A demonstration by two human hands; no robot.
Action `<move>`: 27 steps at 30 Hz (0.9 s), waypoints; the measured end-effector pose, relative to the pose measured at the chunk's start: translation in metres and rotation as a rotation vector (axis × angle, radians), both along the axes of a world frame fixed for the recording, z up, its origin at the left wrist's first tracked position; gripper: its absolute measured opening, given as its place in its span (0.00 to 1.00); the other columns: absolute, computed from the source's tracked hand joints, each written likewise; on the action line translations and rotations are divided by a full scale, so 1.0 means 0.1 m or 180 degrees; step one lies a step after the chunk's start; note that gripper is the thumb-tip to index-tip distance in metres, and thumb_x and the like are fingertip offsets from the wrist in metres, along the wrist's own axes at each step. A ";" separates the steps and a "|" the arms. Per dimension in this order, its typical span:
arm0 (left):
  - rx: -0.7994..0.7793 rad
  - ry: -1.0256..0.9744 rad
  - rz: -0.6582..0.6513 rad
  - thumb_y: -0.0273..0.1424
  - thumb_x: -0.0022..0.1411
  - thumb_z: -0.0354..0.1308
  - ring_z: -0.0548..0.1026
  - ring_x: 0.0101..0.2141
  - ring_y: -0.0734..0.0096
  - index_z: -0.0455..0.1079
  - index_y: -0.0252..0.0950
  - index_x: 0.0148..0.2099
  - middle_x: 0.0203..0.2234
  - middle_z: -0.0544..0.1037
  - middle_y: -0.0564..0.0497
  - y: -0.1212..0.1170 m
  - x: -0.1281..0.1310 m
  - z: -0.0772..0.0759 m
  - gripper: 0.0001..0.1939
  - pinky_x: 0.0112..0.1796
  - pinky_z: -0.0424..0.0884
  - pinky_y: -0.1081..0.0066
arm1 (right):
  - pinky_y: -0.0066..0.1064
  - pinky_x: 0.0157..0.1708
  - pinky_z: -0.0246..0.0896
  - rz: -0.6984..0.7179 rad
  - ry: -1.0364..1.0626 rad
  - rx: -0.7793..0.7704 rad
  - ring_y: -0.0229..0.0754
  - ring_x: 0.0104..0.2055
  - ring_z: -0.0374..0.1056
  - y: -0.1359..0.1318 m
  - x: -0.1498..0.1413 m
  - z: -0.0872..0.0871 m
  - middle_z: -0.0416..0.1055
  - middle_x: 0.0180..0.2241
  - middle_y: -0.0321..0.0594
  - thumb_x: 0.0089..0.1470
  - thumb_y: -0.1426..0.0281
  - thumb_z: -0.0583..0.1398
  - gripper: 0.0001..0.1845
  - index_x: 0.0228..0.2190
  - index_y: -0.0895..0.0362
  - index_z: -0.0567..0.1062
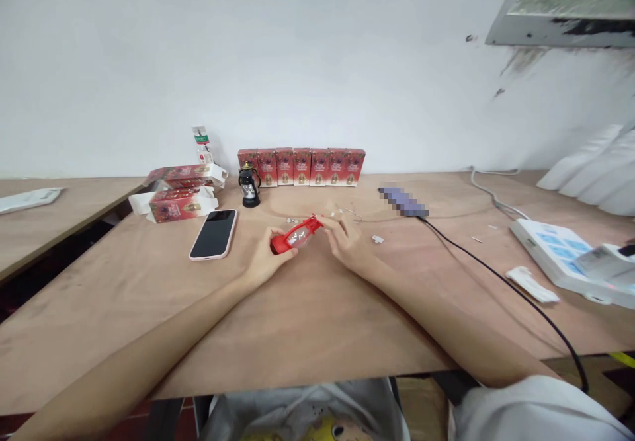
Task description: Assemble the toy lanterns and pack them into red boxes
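Note:
My left hand (270, 254) is closed around the base of a small red toy lantern (299, 235) with a clear middle. The lantern lies tilted, its top pointing right and away from me. At that top end, the fingertips of my right hand (346, 239) are bent in and touch the lantern's tip; any small piece between them is too small to make out. A black lantern (249, 186) of similar shape stands upright farther back on the left. Small white bits (292, 220) lie on the table just beyond my hands.
Several red boxes (302, 166) stand in a row by the wall. Opened boxes (181, 203) and a pink-edged phone (214, 234) are at left. To the right are a purple phone (403, 201) on a black cable (489, 266), a white tag (378, 239) and a power strip (555, 249).

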State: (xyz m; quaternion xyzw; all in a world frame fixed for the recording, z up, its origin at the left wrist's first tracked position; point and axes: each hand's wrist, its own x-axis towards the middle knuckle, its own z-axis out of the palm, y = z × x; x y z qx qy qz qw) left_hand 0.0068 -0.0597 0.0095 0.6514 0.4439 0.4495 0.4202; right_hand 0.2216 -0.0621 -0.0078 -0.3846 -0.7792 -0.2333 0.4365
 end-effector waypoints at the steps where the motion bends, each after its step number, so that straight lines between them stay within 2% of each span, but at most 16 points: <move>1: 0.0002 0.0069 -0.0038 0.32 0.41 0.67 0.71 0.33 0.69 0.61 0.37 0.38 0.31 0.73 0.55 0.00 0.00 -0.01 0.22 0.38 0.65 0.70 | 0.37 0.35 0.70 0.0167 -0.0249 0.0072 0.43 0.33 0.69 -0.03 -0.03 0.00 0.70 0.31 0.44 0.61 0.76 0.48 0.20 0.51 0.52 0.68; 3: 0.0085 0.0211 -0.0203 0.31 0.41 0.67 0.73 0.35 0.66 0.62 0.37 0.37 0.32 0.75 0.52 0.00 0.00 -0.02 0.22 0.39 0.66 0.69 | 0.34 0.34 0.70 0.0612 -0.0826 0.0194 0.41 0.33 0.70 -0.08 -0.09 0.00 0.73 0.32 0.42 0.61 0.77 0.47 0.21 0.51 0.50 0.68; 5: 0.0312 0.0472 -0.0354 0.31 0.43 0.67 0.73 0.35 0.63 0.64 0.36 0.36 0.32 0.76 0.51 0.00 -0.01 -0.02 0.18 0.39 0.66 0.67 | 0.33 0.36 0.70 0.0933 -0.1279 0.0381 0.40 0.38 0.72 -0.13 -0.14 0.01 0.75 0.36 0.41 0.61 0.78 0.48 0.20 0.50 0.50 0.69; 9: 0.0781 0.1197 -0.0375 0.31 0.47 0.63 0.73 0.37 0.57 0.67 0.36 0.34 0.33 0.76 0.48 0.04 -0.04 -0.04 0.11 0.42 0.67 0.61 | 0.33 0.42 0.70 0.0987 -0.1598 0.0699 0.39 0.44 0.71 -0.17 -0.20 0.01 0.76 0.41 0.42 0.61 0.78 0.49 0.18 0.49 0.54 0.69; 12: 0.0969 0.1547 -0.0374 0.34 0.51 0.61 0.72 0.41 0.53 0.67 0.36 0.39 0.37 0.76 0.45 0.05 -0.06 -0.08 0.13 0.44 0.66 0.56 | 0.33 0.44 0.69 0.1089 -0.1431 0.0916 0.37 0.46 0.70 -0.17 -0.19 -0.01 0.75 0.42 0.41 0.61 0.76 0.50 0.18 0.51 0.54 0.67; 15: 0.1038 0.1694 -0.0394 0.40 0.54 0.60 0.71 0.43 0.51 0.65 0.36 0.45 0.41 0.75 0.43 0.02 -0.05 -0.10 0.19 0.45 0.65 0.53 | 0.36 0.47 0.68 0.1113 -0.0547 0.1039 0.40 0.49 0.68 -0.18 -0.20 -0.05 0.72 0.46 0.43 0.58 0.71 0.56 0.24 0.56 0.51 0.60; 16: 0.1062 0.1706 -0.0462 0.42 0.55 0.59 0.71 0.44 0.51 0.64 0.36 0.47 0.42 0.74 0.43 0.00 -0.04 -0.10 0.21 0.46 0.65 0.53 | 0.40 0.49 0.67 0.1020 -0.0106 0.0932 0.44 0.52 0.67 -0.18 -0.20 -0.06 0.69 0.50 0.45 0.56 0.68 0.59 0.29 0.57 0.50 0.58; 18: 0.1137 0.1764 -0.0711 0.43 0.56 0.58 0.71 0.46 0.52 0.63 0.36 0.50 0.46 0.73 0.42 -0.04 -0.01 -0.10 0.24 0.48 0.64 0.52 | 0.47 0.52 0.65 0.0887 0.0705 0.0389 0.50 0.57 0.62 -0.18 -0.22 -0.08 0.61 0.56 0.50 0.53 0.62 0.61 0.37 0.60 0.51 0.53; 20: 0.1251 0.1943 -0.1019 0.45 0.57 0.57 0.69 0.50 0.51 0.62 0.36 0.53 0.48 0.72 0.41 -0.03 0.01 -0.08 0.26 0.51 0.61 0.51 | 0.49 0.51 0.65 0.1086 0.1188 -0.0498 0.52 0.57 0.61 -0.18 -0.23 -0.09 0.57 0.58 0.53 0.52 0.57 0.61 0.42 0.61 0.51 0.48; 22: 0.1397 0.2201 -0.1245 0.47 0.53 0.60 0.64 0.54 0.48 0.61 0.37 0.56 0.53 0.69 0.39 0.04 -0.01 -0.04 0.33 0.53 0.59 0.48 | 0.46 0.48 0.68 0.1451 0.1453 -0.1412 0.50 0.54 0.65 -0.17 -0.25 -0.11 0.59 0.57 0.52 0.52 0.54 0.60 0.43 0.61 0.50 0.45; 24: 0.1576 0.2402 -0.1366 0.47 0.46 0.66 0.59 0.58 0.45 0.57 0.39 0.60 0.58 0.64 0.39 0.20 -0.11 0.05 0.42 0.54 0.57 0.46 | 0.44 0.48 0.68 0.1554 0.1691 -0.2029 0.48 0.52 0.67 -0.17 -0.27 -0.11 0.62 0.55 0.50 0.49 0.53 0.62 0.44 0.60 0.50 0.49; 25: 0.1653 0.2485 -0.1379 0.45 0.43 0.67 0.58 0.58 0.45 0.55 0.39 0.62 0.59 0.62 0.39 0.31 -0.21 0.12 0.45 0.54 0.58 0.46 | 0.44 0.49 0.67 0.1482 0.1810 -0.2176 0.49 0.52 0.67 -0.17 -0.28 -0.11 0.63 0.55 0.49 0.47 0.53 0.64 0.44 0.59 0.51 0.52; 27: 0.1805 0.2611 -0.1316 0.41 0.47 0.65 0.60 0.58 0.51 0.56 0.41 0.61 0.58 0.64 0.43 0.57 -0.47 0.27 0.40 0.55 0.58 0.50 | 0.46 0.51 0.65 0.1240 0.2018 -0.2182 0.50 0.52 0.67 -0.17 -0.28 -0.10 0.65 0.53 0.49 0.44 0.53 0.65 0.41 0.56 0.53 0.58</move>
